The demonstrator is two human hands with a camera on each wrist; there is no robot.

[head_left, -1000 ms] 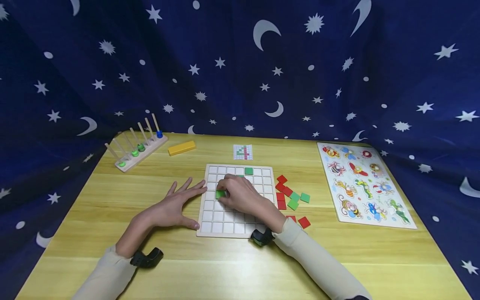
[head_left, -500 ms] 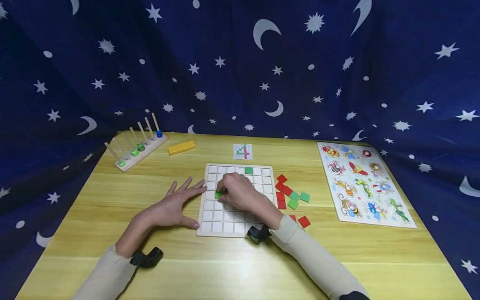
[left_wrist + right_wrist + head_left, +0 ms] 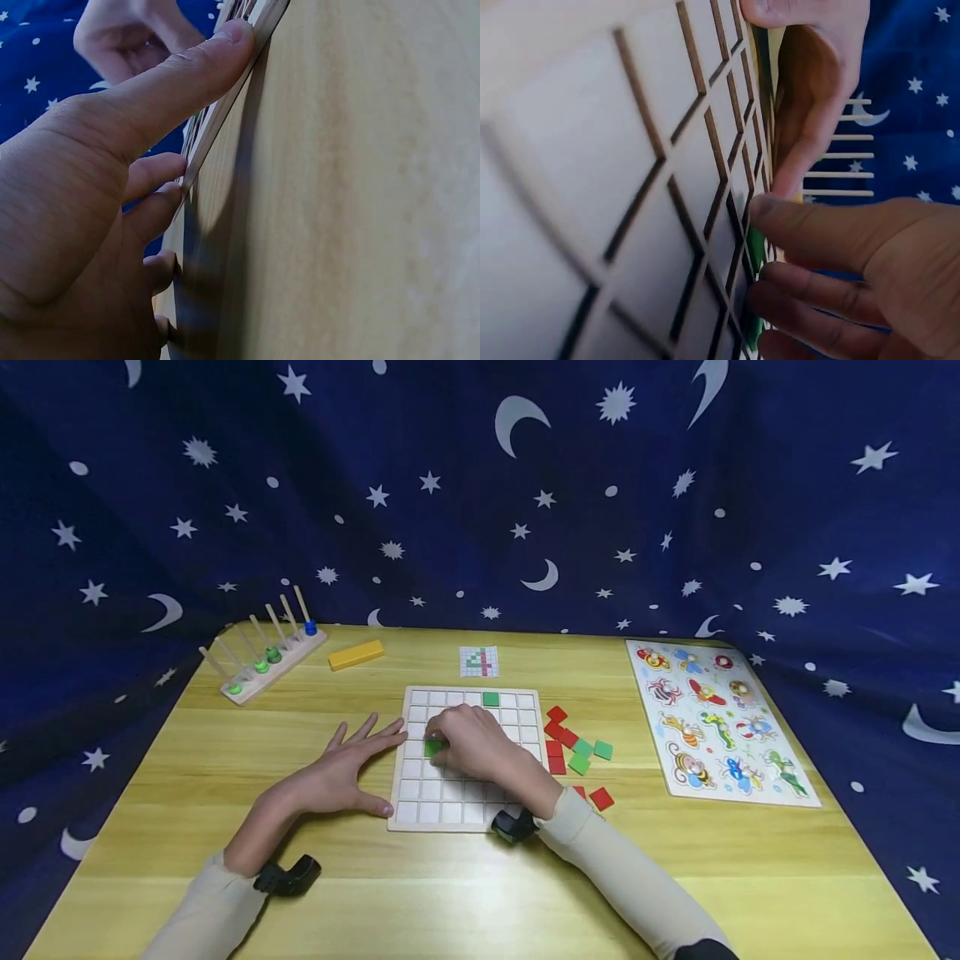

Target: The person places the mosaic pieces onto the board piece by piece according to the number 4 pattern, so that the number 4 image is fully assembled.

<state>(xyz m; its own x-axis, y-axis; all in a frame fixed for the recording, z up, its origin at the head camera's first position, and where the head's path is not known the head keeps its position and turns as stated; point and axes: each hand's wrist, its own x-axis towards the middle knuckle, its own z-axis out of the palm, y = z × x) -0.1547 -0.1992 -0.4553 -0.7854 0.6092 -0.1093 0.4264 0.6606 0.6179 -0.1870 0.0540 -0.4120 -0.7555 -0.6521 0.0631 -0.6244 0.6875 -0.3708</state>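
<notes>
A white grid board (image 3: 408, 789) with a wooden frame lies mid-table. My right hand (image 3: 480, 745) reaches over it with bent fingers, pinching a green square tile (image 3: 432, 748) at a cell in the left part. In the right wrist view the thumb is right at this green tile (image 3: 756, 244), low against the grid. One more green tile (image 3: 491, 699) sits in the top row; other cells are hidden under the hand. My left hand (image 3: 337, 778) has its fingers spread, thumb and fingertips at the board's left edge; the left wrist view shows the thumb (image 3: 217, 56) on the frame.
Loose red tiles (image 3: 555, 749) and green tiles (image 3: 603, 750) lie right of the board. Behind it is a small pattern card (image 3: 478, 662). A yellow block (image 3: 356, 655) and a peg stand (image 3: 277, 667) are back left; an insect puzzle board (image 3: 720, 727) lies right.
The head view has shifted slightly. My right hand stays at the same green tile with only small finger and wrist movement; my left hand keeps its place at the board's edge.
</notes>
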